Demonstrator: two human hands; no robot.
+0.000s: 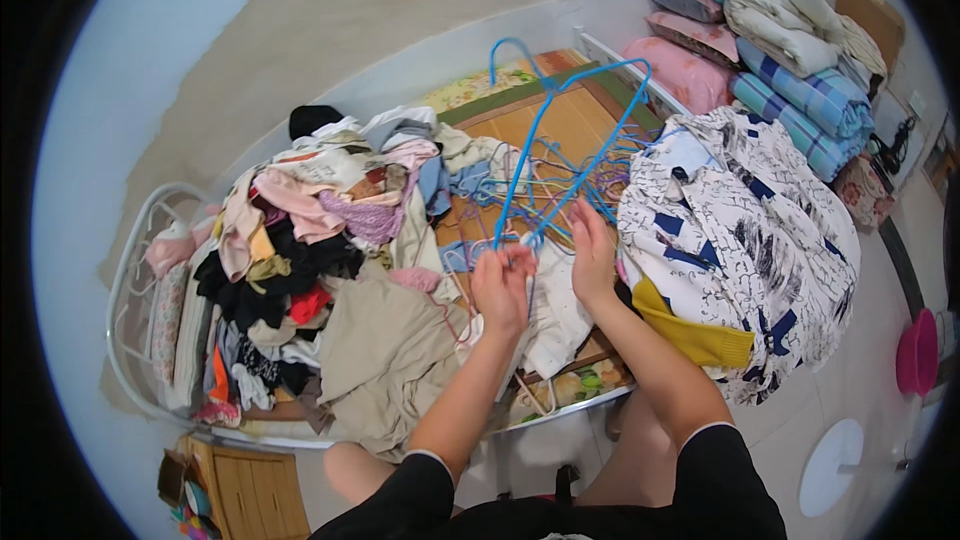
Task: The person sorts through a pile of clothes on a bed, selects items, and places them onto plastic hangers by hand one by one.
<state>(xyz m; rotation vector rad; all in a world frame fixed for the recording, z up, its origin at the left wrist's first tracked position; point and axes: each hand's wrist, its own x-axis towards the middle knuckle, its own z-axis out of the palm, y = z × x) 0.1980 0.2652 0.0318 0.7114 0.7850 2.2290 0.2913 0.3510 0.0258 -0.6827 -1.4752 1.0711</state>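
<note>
The left hand (502, 285) is closed, its fingers curled around the near end of a blue hanger (560, 130), which stands up and away from the person, its hook at the far top. The right hand (592, 255) is just beside it on the right, the fingers straight and pressed together, touching the lower part of the same hanger; I cannot tell if it really grips the wire. Behind the hands, further away, a heap of hangers (580, 180) in blue and pale colours lies on the bed (560, 115), which has a bamboo mat. To the left a big pile of clothes (300, 240) in many colours covers the bed, and a beige cloth (385, 355) hangs near the front edge. To the right of the hands lies a white blanket (750, 230) with black and blue marks, with a yellow cloth (690, 335) under its near side. Far right, folded quilts (790, 70) and pink pillows (685, 70) are stacked. On the floor at right there is a pink stool (917, 352).
</note>
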